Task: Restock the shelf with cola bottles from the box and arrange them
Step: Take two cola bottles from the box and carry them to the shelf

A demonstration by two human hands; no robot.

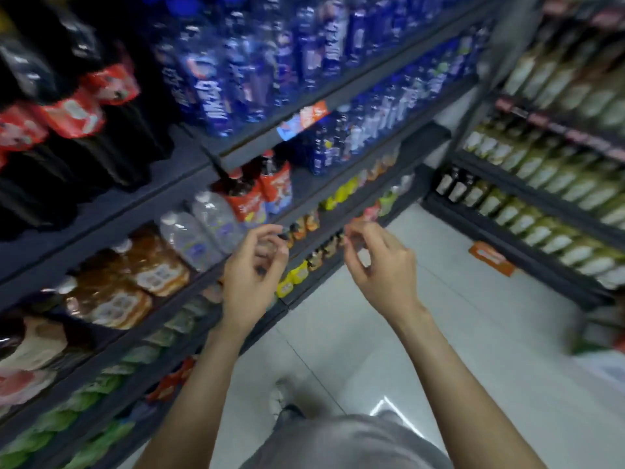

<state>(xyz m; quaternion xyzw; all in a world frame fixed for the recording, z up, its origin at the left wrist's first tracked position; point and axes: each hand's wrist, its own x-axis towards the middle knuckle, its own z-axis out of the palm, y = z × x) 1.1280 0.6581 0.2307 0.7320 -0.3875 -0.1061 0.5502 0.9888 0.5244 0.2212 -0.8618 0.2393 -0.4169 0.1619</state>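
Large dark cola bottles (77,130) with red labels stand on the upper shelf at the far left. Two smaller cola bottles (267,187) with red labels stand on the shelf below, under the blue bottles. My left hand (252,272) hovers in front of the lower shelves with its fingers loosely curled and nothing in it. My right hand (378,262) is beside it over the aisle floor, fingers curled and apart, also empty. No box is in view. The frame is blurred.
Blue water bottles (236,62) fill the upper shelves. Clear bottles (203,228) and brown tea bottles (135,282) lie on the middle shelf. A second rack of pale bottles (558,184) lines the right side. White tiled floor (422,333) runs between them.
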